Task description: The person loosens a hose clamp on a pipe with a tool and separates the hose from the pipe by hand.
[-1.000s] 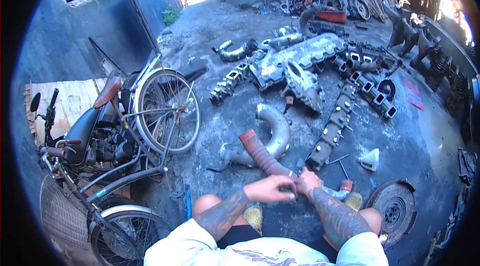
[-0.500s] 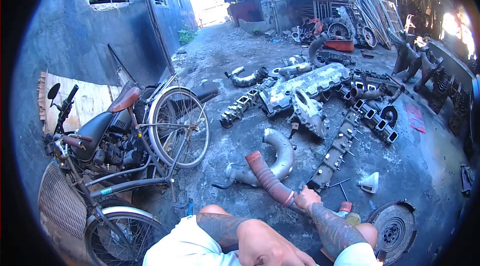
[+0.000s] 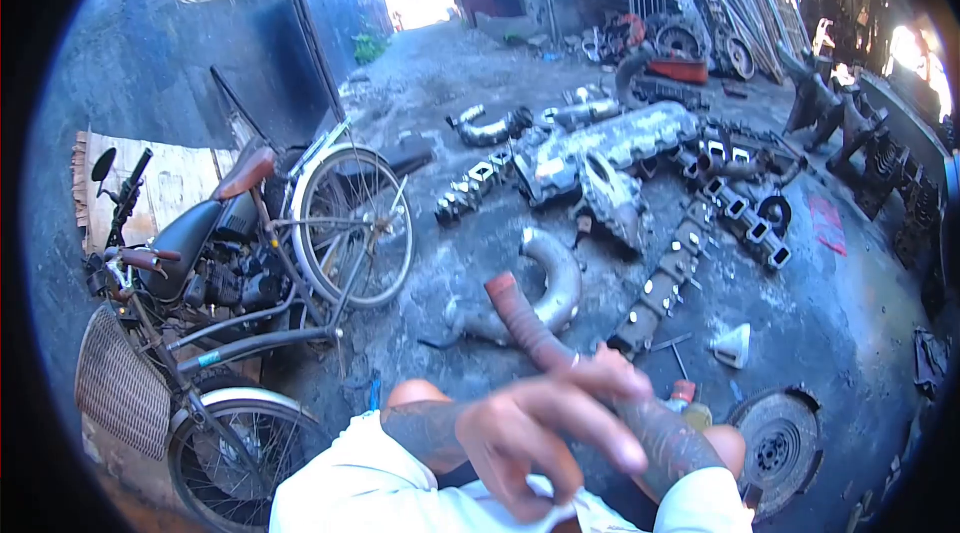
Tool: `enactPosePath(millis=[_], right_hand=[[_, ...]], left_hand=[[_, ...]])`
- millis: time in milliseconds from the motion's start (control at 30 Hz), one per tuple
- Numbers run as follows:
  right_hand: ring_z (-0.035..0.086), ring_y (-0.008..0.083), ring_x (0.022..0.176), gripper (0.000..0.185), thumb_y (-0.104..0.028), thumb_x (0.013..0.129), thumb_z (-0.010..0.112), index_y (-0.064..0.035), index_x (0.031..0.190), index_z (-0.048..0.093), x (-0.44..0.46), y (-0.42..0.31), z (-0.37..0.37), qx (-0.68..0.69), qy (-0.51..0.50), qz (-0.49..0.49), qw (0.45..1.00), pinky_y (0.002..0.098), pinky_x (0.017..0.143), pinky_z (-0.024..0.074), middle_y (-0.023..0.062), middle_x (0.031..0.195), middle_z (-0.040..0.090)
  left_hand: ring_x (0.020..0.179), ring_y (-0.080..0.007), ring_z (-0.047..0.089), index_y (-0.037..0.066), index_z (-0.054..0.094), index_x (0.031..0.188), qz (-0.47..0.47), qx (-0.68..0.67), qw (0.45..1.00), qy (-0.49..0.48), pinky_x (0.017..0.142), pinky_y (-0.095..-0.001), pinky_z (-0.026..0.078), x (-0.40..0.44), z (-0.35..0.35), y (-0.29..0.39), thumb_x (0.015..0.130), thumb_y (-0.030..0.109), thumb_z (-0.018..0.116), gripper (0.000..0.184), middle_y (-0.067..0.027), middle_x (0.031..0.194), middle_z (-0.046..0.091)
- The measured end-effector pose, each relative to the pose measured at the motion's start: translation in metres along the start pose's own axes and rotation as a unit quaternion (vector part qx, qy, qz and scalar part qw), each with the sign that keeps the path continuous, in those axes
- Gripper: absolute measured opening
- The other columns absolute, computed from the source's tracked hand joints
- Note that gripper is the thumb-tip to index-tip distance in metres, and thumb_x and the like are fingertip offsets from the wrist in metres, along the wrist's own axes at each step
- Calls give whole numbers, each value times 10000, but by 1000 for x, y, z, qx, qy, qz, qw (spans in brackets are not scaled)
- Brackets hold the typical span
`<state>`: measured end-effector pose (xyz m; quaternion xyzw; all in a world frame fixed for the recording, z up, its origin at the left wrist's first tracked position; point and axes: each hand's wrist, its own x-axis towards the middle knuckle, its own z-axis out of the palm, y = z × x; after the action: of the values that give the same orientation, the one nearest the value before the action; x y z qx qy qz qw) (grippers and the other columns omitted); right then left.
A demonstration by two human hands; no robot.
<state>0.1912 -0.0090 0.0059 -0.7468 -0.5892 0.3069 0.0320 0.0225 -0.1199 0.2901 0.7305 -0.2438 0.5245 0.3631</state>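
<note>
My right hand (image 3: 612,365) is closed around the lower end of a pipe with a ribbed red hose (image 3: 522,318) on its upper end. The hose tilts up to the left. My left hand (image 3: 555,423) is raised close to the camera, slightly blurred, its fingers spread and nothing in them. It hides part of my right hand and the pipe's lower end. Just beyond the hose lies a curved grey metal pipe (image 3: 562,278). A long dark engine part with several ports (image 3: 660,293) lies beyond my right hand. A T-handled tool (image 3: 681,357) is right of that hand.
A white funnel (image 3: 733,345) and a round flywheel-like disc (image 3: 775,448) lie at right. Farther off are a long grey cover (image 3: 610,148) and several engine parts. A bicycle (image 3: 245,343) and a motorcycle (image 3: 190,258) stand at left by the wall.
My left hand has risen from low in front of me, opening its fingers, and now overlaps my right hand. The right hand keeps its grip. The view has tilted slightly down.
</note>
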Motion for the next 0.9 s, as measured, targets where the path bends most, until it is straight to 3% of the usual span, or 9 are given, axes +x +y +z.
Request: enactPosePath(millis=[133, 267, 367, 467, 633, 700, 767, 867, 900], right_hand=[[714, 436, 1249, 734, -548, 973, 672, 2, 1446, 561, -19, 2, -15, -34, 13, -67, 997, 530, 1083, 552, 303, 1267, 742], [717, 455, 1225, 653, -491, 1024, 654, 6, 1440, 573, -32, -21, -18, 12, 18, -51, 998, 537, 1051, 561, 313, 1285, 733], [714, 443, 1237, 652, -478, 1020, 665, -1, 1459, 598, -24, -22, -3, 1, 58, -69, 996, 525, 1047, 566, 307, 1306, 731], [675, 453, 1298, 787, -545, 1028, 632, -18, 1591, 472, -24, -16, -11, -34, 36, -32, 998, 527, 1119, 519, 322, 1393, 684], [643, 474, 1333, 824, -578, 1013, 635, -39, 1608, 449, -25, -14, -14, -5, 40, -15, 999, 534, 1136, 510, 321, 1449, 642], [647, 457, 1334, 828, -592, 999, 652, -42, 1587, 460, -26, -21, -18, 14, 47, -24, 999, 548, 1119, 518, 306, 1478, 611], [647, 469, 1331, 845, -590, 989, 660, -38, 1591, 443, -38, -18, -21, 35, 16, 1, 999, 559, 1126, 511, 305, 1500, 589], [642, 477, 1338, 851, -583, 972, 680, -30, 1578, 455, -30, -15, -22, 66, 18, -2, 998, 540, 1138, 509, 303, 1511, 583], [639, 476, 1346, 842, -577, 971, 680, -30, 1573, 462, -31, -15, -19, 66, 19, -7, 998, 536, 1140, 509, 303, 1508, 589]], left_hand=[[1503, -474, 430, 92, 766, 858, 50, -19, 983, 176, 1222, -621, 264, 10, -9, -24, 857, 231, 845, 160, -279, 1509, 569], [1501, -437, 427, 108, 775, 808, 105, -100, 964, 225, 1222, -581, 210, 17, 12, -31, 778, 265, 886, 194, -322, 1539, 527], [1278, -319, 612, -21, 771, 974, 74, -218, 937, 264, 946, -435, 493, 14, 66, -32, 860, 156, 907, 250, -304, 1507, 556], [1067, -196, 678, -64, 772, 985, 40, -280, 918, 278, 761, -283, 547, 24, 72, -28, 860, 55, 919, 226, -301, 1494, 550], [1227, -254, 592, 10, 799, 953, 33, -280, 946, 158, 978, -442, 532, 29, 36, -44, 907, 195, 914, 223, -273, 1490, 529], [1338, -299, 546, 73, 815, 938, -7, -244, 956, 163, 1166, -553, 359, 26, 24, -39, 916, 303, 911, 250, -257, 1498, 528], [1426, -397, 493, 141, 730, 754, -116, -187, 943, 250, 1272, -632, 285, 17, 39, -11, 963, 311, 848, 293, -202, 1400, 594], [1530, -477, 405, 109, 797, 922, -218, -213, 952, 10, 1295, -678, 159, -21, -15, -2, 861, 224, 911, 173, -238, 1486, 570], [1537, -482, 391, 90, 777, 1057, -278, -213, 936, -41, 1280, -653, 246, -32, -29, -3, 871, 250, 915, 281, -242, 1503, 572]])
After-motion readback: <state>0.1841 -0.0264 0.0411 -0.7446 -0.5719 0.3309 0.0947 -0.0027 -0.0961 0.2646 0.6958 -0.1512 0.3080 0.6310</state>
